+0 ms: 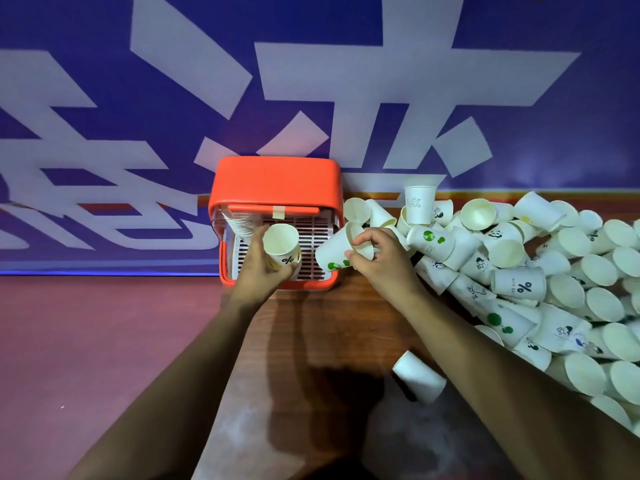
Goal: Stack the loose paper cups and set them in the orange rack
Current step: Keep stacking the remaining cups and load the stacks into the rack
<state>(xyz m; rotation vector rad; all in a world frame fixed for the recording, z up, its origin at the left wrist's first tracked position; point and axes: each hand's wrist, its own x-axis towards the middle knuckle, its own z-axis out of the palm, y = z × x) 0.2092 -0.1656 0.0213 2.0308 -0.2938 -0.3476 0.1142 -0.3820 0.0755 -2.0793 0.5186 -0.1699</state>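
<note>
Head view: I see my left hand (pixel 261 268) wrapped around a short stack of cups (pixel 282 249), fingers curled closed on its sides, mouth tilted up toward me. The outer cup is white with a black percent mark, its inside cream-coloured. The stack hovers over the slotted white floor of the orange rack (pixel 277 180), which stands at the far edge of the wooden table (pixel 311 334) against the blue banner (pixel 104 98). A nested row of cups (pixel 239 225) already leans in the rack's left side.

My right hand (pixel 379 261) pinches a white cup with green dots (pixel 334 252) at its rim, thumb and fingertips closed on it, the cup lying tilted just right of the rack. To the right sprawls the pile of loose cups (pixel 540 271), mostly on their sides, some printed with pandas or green circles. One plain cup (pixel 419 377) lies apart, nearer me.
</note>
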